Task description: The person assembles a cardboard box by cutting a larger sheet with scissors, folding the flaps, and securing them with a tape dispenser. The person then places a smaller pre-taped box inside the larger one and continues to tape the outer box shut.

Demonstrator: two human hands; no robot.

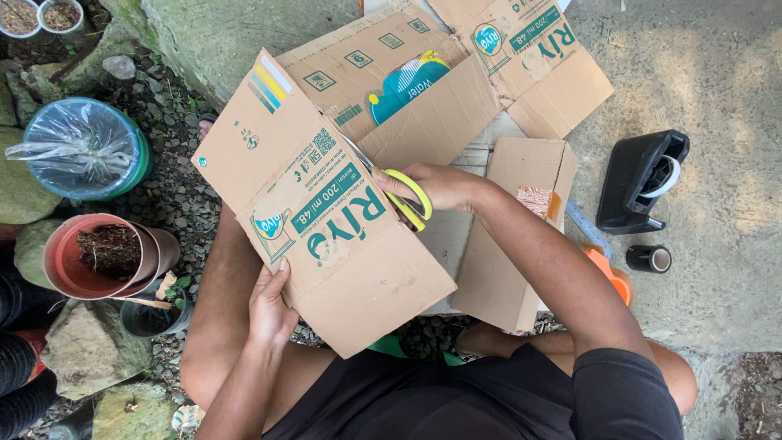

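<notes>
One scissors (405,195) (right hand (436,186)), one cardboard box (326,212).

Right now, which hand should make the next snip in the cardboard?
The right hand, most likely: it grips the yellow scissors, blades at the cardboard box. The left hand steadies the box's lower edge.

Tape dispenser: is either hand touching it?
No. The black tape dispenser sits apart on the concrete; right hand holds yellow-handled scissors, left hand holds the cardboard box.

Tape dispenser (639,179) lies right of cardboard box (326,212).
</notes>
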